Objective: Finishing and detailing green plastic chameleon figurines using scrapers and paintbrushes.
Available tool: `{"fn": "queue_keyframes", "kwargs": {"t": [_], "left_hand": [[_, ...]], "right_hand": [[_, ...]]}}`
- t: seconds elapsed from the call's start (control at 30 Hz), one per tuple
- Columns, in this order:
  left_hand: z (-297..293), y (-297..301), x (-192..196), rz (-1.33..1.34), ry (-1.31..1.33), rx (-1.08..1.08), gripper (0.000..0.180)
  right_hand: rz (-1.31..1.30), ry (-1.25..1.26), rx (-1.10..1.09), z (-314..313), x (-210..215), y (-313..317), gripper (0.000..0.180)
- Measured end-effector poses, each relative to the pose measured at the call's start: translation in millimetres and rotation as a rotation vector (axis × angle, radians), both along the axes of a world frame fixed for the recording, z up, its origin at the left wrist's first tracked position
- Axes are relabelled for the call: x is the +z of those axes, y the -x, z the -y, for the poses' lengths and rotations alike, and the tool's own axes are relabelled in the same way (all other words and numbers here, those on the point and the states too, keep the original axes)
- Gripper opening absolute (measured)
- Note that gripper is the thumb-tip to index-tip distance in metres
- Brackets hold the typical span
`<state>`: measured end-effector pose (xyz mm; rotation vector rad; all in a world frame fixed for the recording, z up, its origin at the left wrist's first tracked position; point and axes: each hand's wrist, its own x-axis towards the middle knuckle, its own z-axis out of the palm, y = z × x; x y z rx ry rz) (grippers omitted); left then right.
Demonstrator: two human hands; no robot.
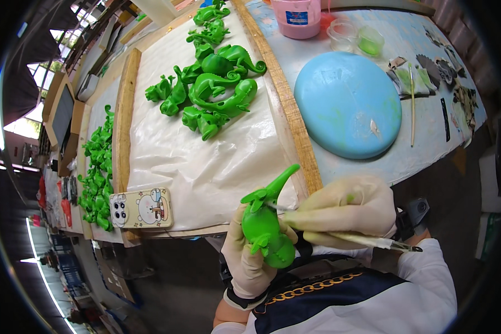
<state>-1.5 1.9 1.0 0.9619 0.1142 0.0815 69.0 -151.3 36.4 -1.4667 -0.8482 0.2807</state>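
- Nearest, a green figure [264, 234], its long snout or tail (which, unclear) pointing up and away; the gloves partly cover its sides.
- Left hand [249, 270], gloved: fingers curled and half closed, cradling the figure from below; the palm is hidden behind it.
- Right hand [350, 209], gloved: fingers folded in a pinch on a slim tool [373, 241], whose middle is concealed by the hand. Its blurred working end lies at the figure; contact cannot be told.
- Left of the left hand, a phone in a patterned case [143, 209], lying back upward.
- Beyond both hands, a pale sheet [195, 172], creased, bearing overlapping green figurines [220, 92], too tangled to count.
- Beyond the right hand, a blue disc-like form [348, 103]; to its right, 1 thin brush [412, 111].
- Farthest ahead, a pink bucket [296, 19], cut off above, and 2 clear cups [370, 42].
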Motion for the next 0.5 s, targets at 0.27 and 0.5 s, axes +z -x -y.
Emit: {"fn": "queue_keyframes", "kwargs": {"t": [0.27,0.5], "left_hand": [[-6.3,-3.4,-1.5,0.018,0.032,-0.091,0.068],[-2.1,-3.1,0.7,-0.019,-0.069,0.051,0.065]], "right_hand": [[0.115,-0.152,-0.215,0.2,-8.6,-0.3,0.027],[-0.374,-0.007,-0.003,7.9,-4.3,0.6,0.018]]}}
